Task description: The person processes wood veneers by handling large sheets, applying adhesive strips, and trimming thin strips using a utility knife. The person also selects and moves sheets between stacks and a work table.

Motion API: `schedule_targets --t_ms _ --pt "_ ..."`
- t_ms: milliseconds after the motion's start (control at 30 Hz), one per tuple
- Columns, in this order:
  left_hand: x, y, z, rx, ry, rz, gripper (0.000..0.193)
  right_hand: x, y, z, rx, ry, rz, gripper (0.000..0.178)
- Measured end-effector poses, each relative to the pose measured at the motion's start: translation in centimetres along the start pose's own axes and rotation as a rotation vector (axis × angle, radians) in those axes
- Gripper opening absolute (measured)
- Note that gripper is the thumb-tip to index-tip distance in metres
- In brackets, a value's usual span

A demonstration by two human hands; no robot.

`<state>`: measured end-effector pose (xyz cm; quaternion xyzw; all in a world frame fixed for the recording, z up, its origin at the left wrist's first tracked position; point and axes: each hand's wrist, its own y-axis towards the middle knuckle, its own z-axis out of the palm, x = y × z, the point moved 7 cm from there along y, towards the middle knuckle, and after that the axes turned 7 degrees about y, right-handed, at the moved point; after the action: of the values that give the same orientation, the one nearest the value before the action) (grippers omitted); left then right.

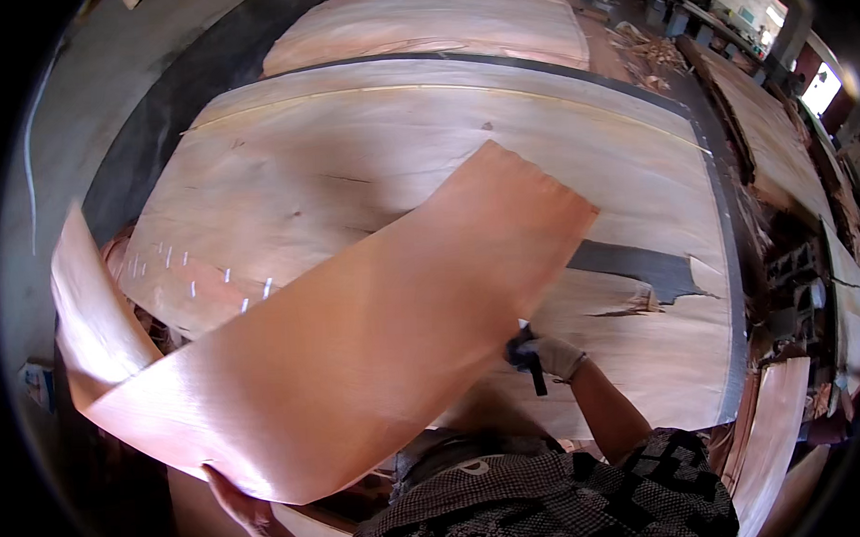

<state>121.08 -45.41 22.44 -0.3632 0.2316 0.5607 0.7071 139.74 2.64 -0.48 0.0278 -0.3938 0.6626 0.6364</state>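
Note:
A long, curled strip of wood veneer [356,328], reddish-brown, rises in front of me and bends up at its left end. At its lower left edge my left hand [232,498] grips it, with most of the fingers hidden behind the strip. My right hand [554,355], in a pale glove, is closed round a black hand tool [524,349] beside the strip's right edge; the tool's exact kind cannot be made out. Under the strip lies a large pale veneer sheet [302,131], with a dark gap [648,268] and torn wood [630,299] on its right side.
Short white marks or tape pieces [228,275] dot the sheet's left part. A thin yellowish line [424,86] crosses its far side. Another veneer stack [422,27] lies beyond. More veneer sheets [766,124] and scraps [655,57] are at the right; a grey wall [111,90] stands left.

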Motion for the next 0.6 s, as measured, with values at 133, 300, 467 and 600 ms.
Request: schedule_targets --t_ms 133,300,467,600 --pt "2.5 0.1 -4.2 0.300 0.367 0.182 0.053 1.8 0.3 -1.8 -0.174 0.090 -0.096 0.020" --pt "4.0 4.2 -16.0 0.138 0.163 -0.085 0.043 8.9 1.8 -1.7 -0.508 -0.143 -0.389 0.017" --pt "3.2 7.8 -14.3 -0.057 0.363 0.003 0.044 16.5 -4.6 2.3 -0.693 -0.693 -0.674 0.016" --pt "2.6 10.3 -6.2 -0.034 0.264 -0.005 0.049 17.2 -15.7 5.6 -0.895 -0.985 -0.887 0.015"
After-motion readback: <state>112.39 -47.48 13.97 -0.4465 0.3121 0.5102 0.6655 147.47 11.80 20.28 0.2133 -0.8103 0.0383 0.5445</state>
